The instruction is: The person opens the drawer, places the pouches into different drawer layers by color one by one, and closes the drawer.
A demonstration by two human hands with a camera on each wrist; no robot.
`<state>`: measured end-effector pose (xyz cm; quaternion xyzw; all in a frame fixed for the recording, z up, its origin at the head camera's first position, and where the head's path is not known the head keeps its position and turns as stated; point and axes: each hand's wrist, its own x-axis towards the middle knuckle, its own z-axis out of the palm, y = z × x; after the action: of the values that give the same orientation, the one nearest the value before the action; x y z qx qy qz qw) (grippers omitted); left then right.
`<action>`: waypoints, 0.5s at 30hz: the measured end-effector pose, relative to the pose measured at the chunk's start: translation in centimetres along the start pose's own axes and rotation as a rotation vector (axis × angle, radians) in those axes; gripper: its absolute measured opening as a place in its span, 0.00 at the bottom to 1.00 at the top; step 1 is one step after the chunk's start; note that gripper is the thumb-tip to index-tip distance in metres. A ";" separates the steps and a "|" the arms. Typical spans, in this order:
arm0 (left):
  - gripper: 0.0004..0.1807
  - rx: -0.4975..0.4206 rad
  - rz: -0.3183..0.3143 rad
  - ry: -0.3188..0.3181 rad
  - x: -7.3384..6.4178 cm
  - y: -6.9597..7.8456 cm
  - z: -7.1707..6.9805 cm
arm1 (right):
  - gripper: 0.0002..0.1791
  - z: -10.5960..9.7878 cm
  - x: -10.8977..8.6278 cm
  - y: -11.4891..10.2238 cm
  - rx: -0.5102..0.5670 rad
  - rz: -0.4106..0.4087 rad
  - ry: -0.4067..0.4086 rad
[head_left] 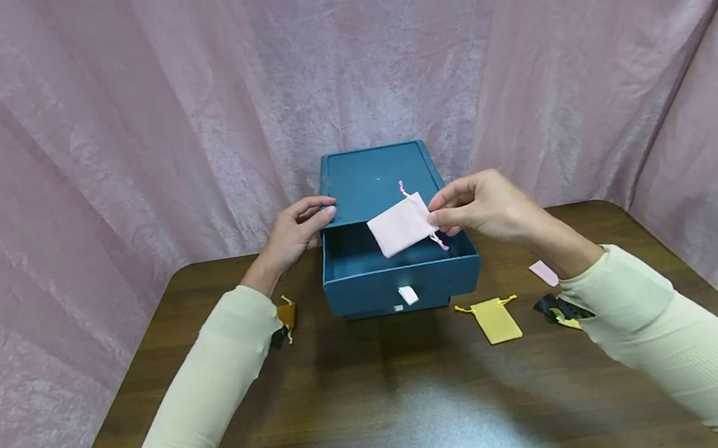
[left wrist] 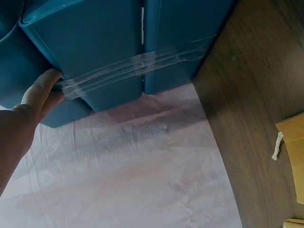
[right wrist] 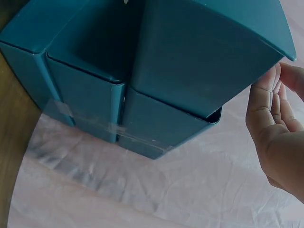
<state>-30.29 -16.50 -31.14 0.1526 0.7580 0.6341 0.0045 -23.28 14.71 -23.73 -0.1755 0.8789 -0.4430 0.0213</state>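
Observation:
My right hand pinches a pale pink drawstring pouch near its corded mouth, above the pulled-out drawer. That drawer belongs to a blue drawer cabinet and has a small white knob on its front. At the cabinet's upper left front edge, the fingers of my left hand rest on the box, holding nothing loose. In the left wrist view this hand touches the cabinet edge by a strip of clear tape. In the right wrist view the cabinet front hides the pouch from the right hand.
A yellow drawstring pouch lies right of the cabinet on the wooden table. Farther right are a pink piece and a partly hidden yellow thing. An orange-brown pouch lies left. Pink curtains hang behind.

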 end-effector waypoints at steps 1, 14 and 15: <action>0.21 0.008 -0.004 0.000 0.0 0.0 0.0 | 0.14 0.1 0.0 0.0 -0.001 -0.001 -0.003; 0.20 0.011 0.018 0.001 0.0 -0.1 0.0 | 0.13 0.9 0.3 -0.5 0.025 0.003 -0.061; 0.20 0.010 0.020 0.001 0.0 -0.1 0.0 | 0.13 0.9 0.4 -0.5 0.026 0.005 -0.064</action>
<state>-30.31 -16.54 -31.23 0.1599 0.7597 0.6303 -0.0031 -23.30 13.60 -23.87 -0.1871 0.8724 -0.4484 0.0528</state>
